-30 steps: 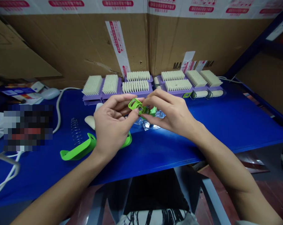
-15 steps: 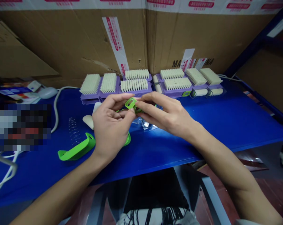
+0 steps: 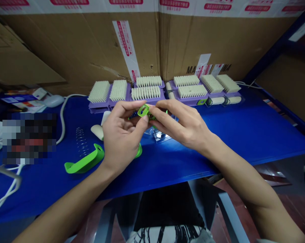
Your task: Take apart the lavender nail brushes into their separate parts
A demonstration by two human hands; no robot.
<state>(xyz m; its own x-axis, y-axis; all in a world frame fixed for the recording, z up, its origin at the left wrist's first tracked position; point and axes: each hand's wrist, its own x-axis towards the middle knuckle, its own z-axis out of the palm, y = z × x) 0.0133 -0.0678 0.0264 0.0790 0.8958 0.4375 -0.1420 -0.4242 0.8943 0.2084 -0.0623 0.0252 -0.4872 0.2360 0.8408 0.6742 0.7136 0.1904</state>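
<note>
Between both hands I see a small green plastic part (image 3: pixel 143 110) with an oval slot, partly covered by fingers. My left hand (image 3: pixel 123 135) pinches its left end between thumb and fingers. From the other side, my right hand (image 3: pixel 184 123) grips it, its fingertips curled over the right end. To the left of my left hand lie a long green plastic piece (image 3: pixel 85 162) with upturned ends and a metal spring (image 3: pixel 81 141). A cream-coloured rounded piece (image 3: pixel 97 131) rests beside my left hand. Small clear plastic bags (image 3: pixel 160 135) lie beneath my hands.
Purple trays (image 3: pixel 132 96) with white bristle-like blocks line the back of the blue table (image 3: pixel 243 131), against a large cardboard box (image 3: pixel 91 44). White cables (image 3: pixel 61 125) and a pale mouse-shaped object (image 3: pixel 53 100) lie at left. A chair armrest (image 3: pixel 230 216) stands below the table edge.
Both hands keep their hold on the small green part, with slight finger movement. The whole view has shifted a little.
</note>
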